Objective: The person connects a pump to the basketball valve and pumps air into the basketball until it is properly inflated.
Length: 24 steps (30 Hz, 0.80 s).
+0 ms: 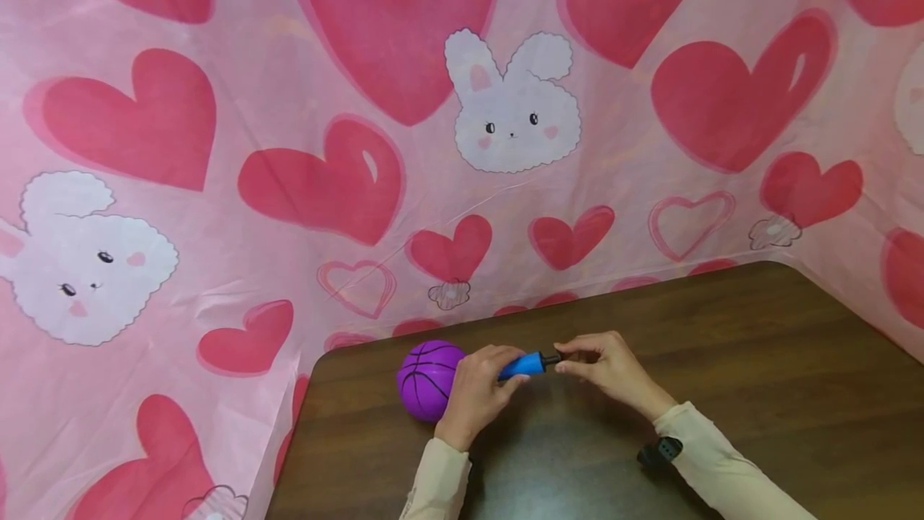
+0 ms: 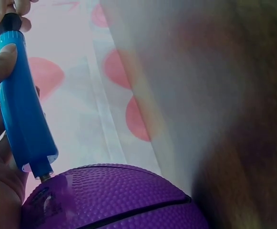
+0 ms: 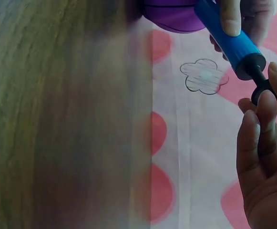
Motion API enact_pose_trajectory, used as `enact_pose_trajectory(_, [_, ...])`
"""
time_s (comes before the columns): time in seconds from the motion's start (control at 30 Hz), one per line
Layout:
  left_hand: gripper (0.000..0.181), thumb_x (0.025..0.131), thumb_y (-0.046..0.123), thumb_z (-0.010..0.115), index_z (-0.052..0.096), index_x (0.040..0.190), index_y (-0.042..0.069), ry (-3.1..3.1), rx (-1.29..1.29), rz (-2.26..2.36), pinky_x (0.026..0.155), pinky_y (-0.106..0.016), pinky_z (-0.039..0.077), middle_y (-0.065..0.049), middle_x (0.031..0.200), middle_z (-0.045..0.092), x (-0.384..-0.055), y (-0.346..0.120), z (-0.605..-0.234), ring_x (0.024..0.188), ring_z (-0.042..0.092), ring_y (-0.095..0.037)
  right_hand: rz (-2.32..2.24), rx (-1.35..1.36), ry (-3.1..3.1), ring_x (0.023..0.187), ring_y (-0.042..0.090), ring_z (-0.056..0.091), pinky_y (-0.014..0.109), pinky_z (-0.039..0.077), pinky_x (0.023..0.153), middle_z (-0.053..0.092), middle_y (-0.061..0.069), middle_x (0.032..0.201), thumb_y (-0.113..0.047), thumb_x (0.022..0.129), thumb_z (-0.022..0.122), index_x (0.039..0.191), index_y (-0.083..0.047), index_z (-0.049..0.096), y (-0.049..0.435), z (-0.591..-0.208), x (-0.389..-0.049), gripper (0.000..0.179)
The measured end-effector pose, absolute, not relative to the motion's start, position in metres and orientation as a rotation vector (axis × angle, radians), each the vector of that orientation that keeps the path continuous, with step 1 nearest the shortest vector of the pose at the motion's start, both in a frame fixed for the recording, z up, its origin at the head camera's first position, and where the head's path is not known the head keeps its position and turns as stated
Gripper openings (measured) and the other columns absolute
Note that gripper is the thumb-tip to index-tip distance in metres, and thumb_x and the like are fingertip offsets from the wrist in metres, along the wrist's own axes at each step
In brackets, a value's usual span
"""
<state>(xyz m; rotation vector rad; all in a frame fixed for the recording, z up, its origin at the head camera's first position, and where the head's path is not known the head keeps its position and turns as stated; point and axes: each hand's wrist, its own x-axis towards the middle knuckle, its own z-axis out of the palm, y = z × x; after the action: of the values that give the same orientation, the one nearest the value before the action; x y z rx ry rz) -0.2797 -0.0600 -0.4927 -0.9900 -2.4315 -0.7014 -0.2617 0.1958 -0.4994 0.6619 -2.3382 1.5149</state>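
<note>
Tabletop [image 1: 758, 367]: dark wood-grain, with the work toward its far left.
Basketball [image 1: 426, 380]: purple toy one, sitting there beside the left hand [image 1: 476, 387], apparently so the pump [image 1: 524, 365] can meet it.
Left hand: clamped round the blue barrel, thumb along it, probably steadying it against the ball; forearm reaches forward.
Right hand [image 1: 609, 366]: thumb and fingertips together on the plunger handle [image 3: 263, 88], likely letting the rod slide straight; wrist angled inward.
Pump: slanted between basketball and right hand.
Plunger handle: black, short rod showing.
Needle [image 2: 45, 178]: at the basketball's surface; depth hidden.
</note>
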Motion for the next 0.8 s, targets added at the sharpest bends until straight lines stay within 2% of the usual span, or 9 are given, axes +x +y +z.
enact_pose_trajectory(0.17, [0.032, 0.087, 0.029, 0.086, 0.078, 0.114, 0.015, -2.449, -0.994, -0.695, 0.086, -0.031, 0.062, 0.003, 0.109, 0.08, -0.2792, -0.06, -0.4928, 0.096, 0.075, -0.012, 1.524, 0.624, -2.381, 0.062, 0.007, 0.058, 0.025, 0.052, 0.052, 0.081, 0.006, 0.09, -0.012, 0.085, 0.086, 0.112, -0.007, 0.081, 0.1963, -0.4995, -0.2612, 0.028])
enact_pose_trajectory(0.33, [0.032, 0.086, 0.028, 0.087, 0.079, 0.114, 0.015, -2.439, -0.997, -0.705, 0.088, -0.032, 0.062, 0.003, 0.109, 0.08, -0.2801, -0.0613, -0.492, 0.098, 0.075, -0.013, 1.513, 0.601, -2.411, 0.064, 0.008, 0.058, 0.025, 0.052, 0.054, 0.078, -0.002, 0.087, -0.016, 0.086, 0.086, 0.112, -0.012, 0.081, 0.1969, -0.4984, -0.2607, 0.027])
enact_pose_trajectory(0.63, [0.032, 0.085, 0.025, 0.088, 0.078, 0.114, 0.015, -2.444, -0.991, -0.747, 0.088, -0.033, 0.062, 0.002, 0.11, 0.08, -0.2806, -0.0622, -0.4899, 0.098, 0.075, -0.014, 1.498, 0.623, -2.409, 0.063, 0.009, 0.056, 0.025, 0.051, 0.053, 0.077, -0.002, 0.084, -0.015, 0.086, 0.086, 0.112, -0.012, 0.08, 0.1976, -0.4951, -0.2621, 0.027])
enact_pose_trajectory(0.8, [0.032, 0.085, 0.025, 0.088, 0.078, 0.115, 0.015, -2.458, -0.995, -0.757, 0.089, -0.033, 0.062, 0.002, 0.11, 0.08, -0.2797, -0.0621, -0.4896, 0.099, 0.075, -0.014, 1.444, 0.649, -2.42, 0.063, 0.006, 0.056, 0.024, 0.051, 0.054, 0.076, -0.008, 0.084, -0.015, 0.083, 0.088, 0.109, -0.016, 0.081, 0.2003, -0.4933, -0.2611, 0.027])
